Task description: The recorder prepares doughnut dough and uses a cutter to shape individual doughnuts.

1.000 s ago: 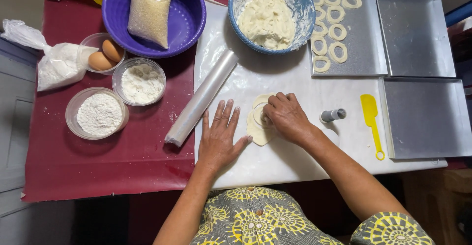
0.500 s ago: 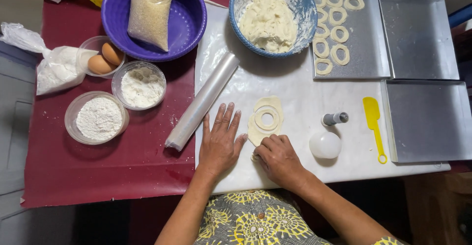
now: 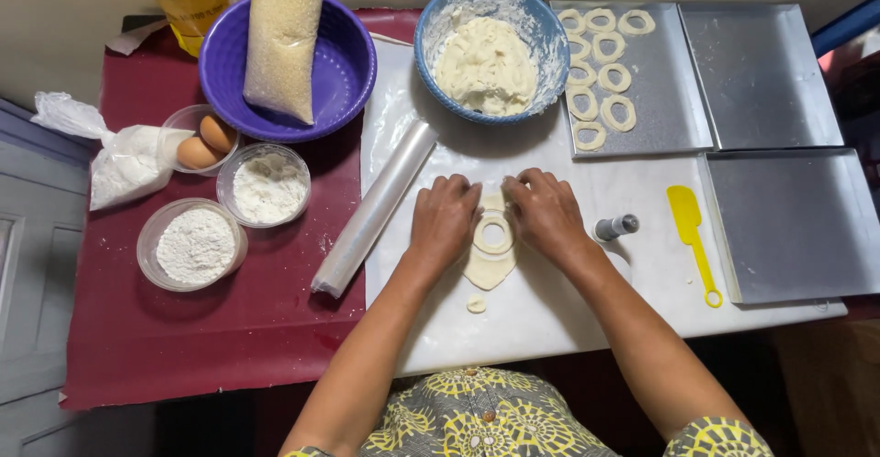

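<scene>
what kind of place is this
Probably a home kitchen table set up for baking: a blue bowl of dough, metal trays holding cut dough rings, and small tubs of flour beside eggs.

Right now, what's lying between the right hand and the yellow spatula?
In the head view, a small grey cylindrical cutter lies on the white board between the right hand and the yellow spatula.

Dough sheet (image 3: 487,269): pale, flat, small, on the white board near the front edge. A cut ring (image 3: 492,234) sits in it, hole clear. Small round scrap (image 3: 476,305) lies just nearer.
</scene>
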